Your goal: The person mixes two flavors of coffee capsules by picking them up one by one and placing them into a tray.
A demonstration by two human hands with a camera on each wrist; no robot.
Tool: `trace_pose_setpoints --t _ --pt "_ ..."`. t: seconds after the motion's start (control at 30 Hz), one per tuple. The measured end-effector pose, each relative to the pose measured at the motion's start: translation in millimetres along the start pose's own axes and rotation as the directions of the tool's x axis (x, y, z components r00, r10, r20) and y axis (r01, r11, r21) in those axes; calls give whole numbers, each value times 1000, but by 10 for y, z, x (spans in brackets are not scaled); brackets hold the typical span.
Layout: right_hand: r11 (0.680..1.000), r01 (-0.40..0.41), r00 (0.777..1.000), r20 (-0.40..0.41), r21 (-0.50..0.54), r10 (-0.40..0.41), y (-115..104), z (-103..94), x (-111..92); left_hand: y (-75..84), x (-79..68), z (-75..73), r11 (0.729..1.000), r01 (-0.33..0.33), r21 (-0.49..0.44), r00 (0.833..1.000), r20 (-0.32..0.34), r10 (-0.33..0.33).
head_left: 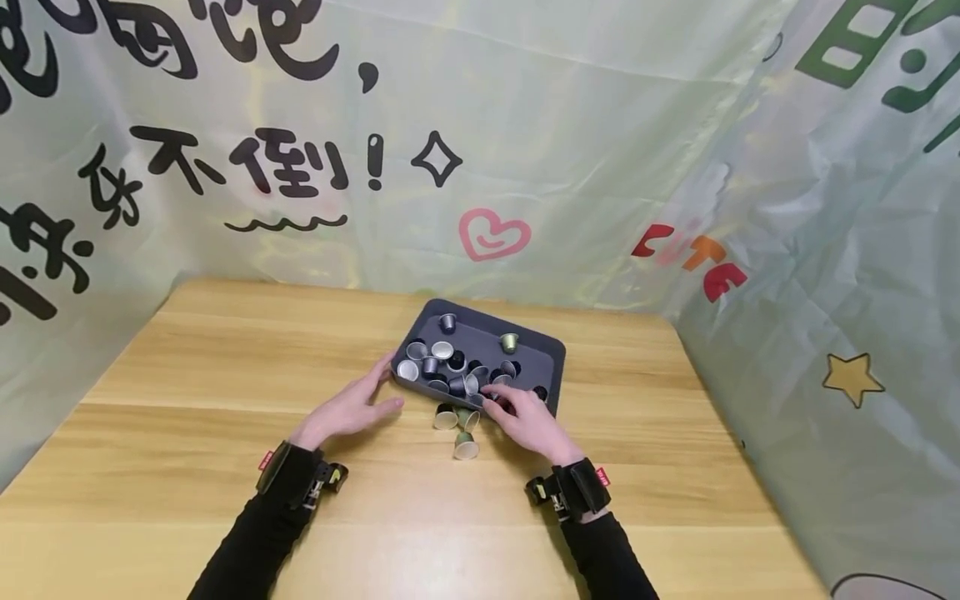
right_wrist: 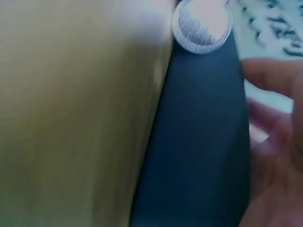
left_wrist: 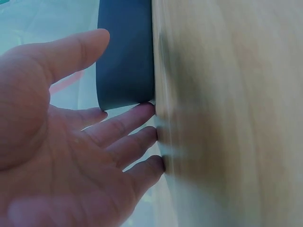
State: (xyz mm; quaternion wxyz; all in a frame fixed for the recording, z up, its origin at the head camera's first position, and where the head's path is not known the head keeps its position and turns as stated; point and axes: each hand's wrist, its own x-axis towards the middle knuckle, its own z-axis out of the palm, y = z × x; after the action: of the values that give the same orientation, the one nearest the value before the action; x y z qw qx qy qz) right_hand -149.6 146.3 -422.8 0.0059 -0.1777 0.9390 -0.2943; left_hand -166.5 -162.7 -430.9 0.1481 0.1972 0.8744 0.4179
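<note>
A dark grey tray [head_left: 480, 337] holds many small coffee capsules, most of them heaped in its near left part. My left hand [head_left: 348, 408] is at the tray's left side; in the left wrist view its fingers [left_wrist: 128, 123] are spread and fairly straight, fingertips right at the tray's wall [left_wrist: 125, 56], thumb apart. My right hand [head_left: 528, 421] reaches over the near rim, its fingertips among the capsules. In the right wrist view the thumb and fingers [right_wrist: 270, 75] bend behind the tray's wall [right_wrist: 199, 132], which hides their tips; I cannot tell whether they pinch a capsule.
Just in front of the tray, three capsules lie on the wooden table: a left one [head_left: 446, 417], a greenish one [head_left: 471, 419] and a nearer one [head_left: 466, 447]. A green capsule [head_left: 509, 342] stands apart inside the tray. Printed cloth [head_left: 600, 125] hangs behind and at the sides.
</note>
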Motion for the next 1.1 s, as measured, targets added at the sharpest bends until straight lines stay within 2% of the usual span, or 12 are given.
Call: trace_pose_setpoints --t 0.13,0.3,0.47,0.53,0.6,0.67,0.73,0.83,0.9,0.97,1.03,1.1 --pt "998 34 999 16 -57 -33 -56 101 -27 1 -15 20 1000 -11 7 1000 -9 11" --pt "998 39 999 23 -40 -39 -25 114 -52 49 -27 20 998 14 56 1000 25 -16" --pt "995 102 995 13 13 -103 15 40 -23 141 -40 55 993 -17 114 999 -48 23" --pt "990 121 992 -36 66 -119 42 11 -9 170 -42 80 989 -24 148 997 -69 34" --pt "982 133 984 -133 132 -116 83 -14 5 185 -39 99 983 -24 184 995 -89 41" --pt "969 144 957 -279 200 -84 124 -40 6 197 -41 108 976 -35 215 993 -100 58" --pt "959 150 902 -430 241 -33 173 -69 2 202 -42 110 970 -49 236 991 -110 77" --pt "950 115 815 -574 290 77 261 -122 -8 200 -38 110 964 -76 254 987 -120 110" --pt "937 80 776 -611 341 157 325 -158 -14 201 -35 111 960 -76 270 986 -122 112" --pt "908 46 760 -605 417 240 399 -193 -19 208 -35 110 954 -72 292 986 -123 112" --pt "851 23 755 -567 524 329 486 -215 -23 226 -35 110 945 -71 318 986 -119 114" --pt "767 11 755 -508 642 414 556 -232 -37 249 -41 111 938 -67 339 986 -120 114"
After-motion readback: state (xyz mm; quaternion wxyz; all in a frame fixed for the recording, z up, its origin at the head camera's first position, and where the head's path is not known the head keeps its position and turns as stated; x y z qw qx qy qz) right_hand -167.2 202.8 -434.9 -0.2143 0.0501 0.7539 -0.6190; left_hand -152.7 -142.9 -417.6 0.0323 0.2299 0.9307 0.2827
